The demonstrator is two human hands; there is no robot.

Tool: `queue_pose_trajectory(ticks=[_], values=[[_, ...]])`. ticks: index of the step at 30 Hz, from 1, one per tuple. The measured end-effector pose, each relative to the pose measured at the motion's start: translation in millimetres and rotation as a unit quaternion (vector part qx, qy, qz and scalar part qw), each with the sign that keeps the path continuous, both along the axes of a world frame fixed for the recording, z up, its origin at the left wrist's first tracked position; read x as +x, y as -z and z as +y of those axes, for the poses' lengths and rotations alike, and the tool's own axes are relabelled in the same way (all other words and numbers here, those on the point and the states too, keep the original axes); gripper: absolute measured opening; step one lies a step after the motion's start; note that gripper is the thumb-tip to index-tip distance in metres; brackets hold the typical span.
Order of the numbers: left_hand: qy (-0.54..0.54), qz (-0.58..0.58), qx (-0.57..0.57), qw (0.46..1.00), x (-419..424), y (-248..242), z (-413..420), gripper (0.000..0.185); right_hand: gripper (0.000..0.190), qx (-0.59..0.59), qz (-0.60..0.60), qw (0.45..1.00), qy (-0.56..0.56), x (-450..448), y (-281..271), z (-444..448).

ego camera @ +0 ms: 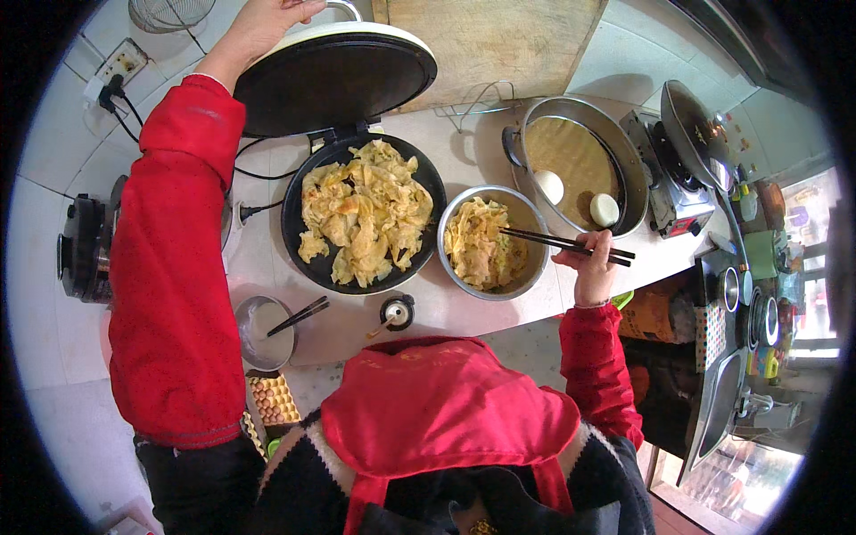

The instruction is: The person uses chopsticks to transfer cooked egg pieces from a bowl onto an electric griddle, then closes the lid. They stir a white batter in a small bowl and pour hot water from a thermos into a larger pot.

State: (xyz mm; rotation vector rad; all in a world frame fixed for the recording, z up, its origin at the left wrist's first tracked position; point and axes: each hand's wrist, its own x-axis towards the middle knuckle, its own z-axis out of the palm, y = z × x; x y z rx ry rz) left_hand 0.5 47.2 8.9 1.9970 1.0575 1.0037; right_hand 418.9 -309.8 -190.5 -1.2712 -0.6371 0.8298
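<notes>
My left hand [271,27] grips the metal handle of the raised lid [334,83] of an electric griddle. Torn, browned pieces of flatbread [364,210] lie heaped on the black lower plate [301,264]. In my right hand [592,267] is a pair of black chopsticks [568,243], their tips over a steel bowl [540,257]. More torn flatbread [481,241] with green bits fills that bowl, which stands just right of the griddle.
A large steel pot [575,110] holds two white dough balls [604,209]. Behind it are a gas stove [675,200] and a tilted wok [695,134]. Nearer me are a batter bowl [267,348] with chopsticks and a small jar [397,312]. Egg trays [274,401] sit below the counter.
</notes>
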Motion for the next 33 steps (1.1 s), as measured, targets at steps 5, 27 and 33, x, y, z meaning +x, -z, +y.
queue_pose_trajectory(ticks=[5,27,33], values=[[0.015,0.014,0.014,1.000,-3.7,1.4,4.8,0.007,0.041,-0.033,0.004,0.999,-0.043,-2.3,-8.4,-14.6],[0.008,0.004,0.011,1.000,-3.3,3.6,8.6,0.012,0.041,-0.033,0.038,0.998,-0.030,2.5,62.7,-19.8],[-0.003,0.001,0.003,1.000,1.1,-0.5,-2.2,0.011,0.044,-0.042,0.063,0.996,0.047,-1.7,64.1,-19.1]])
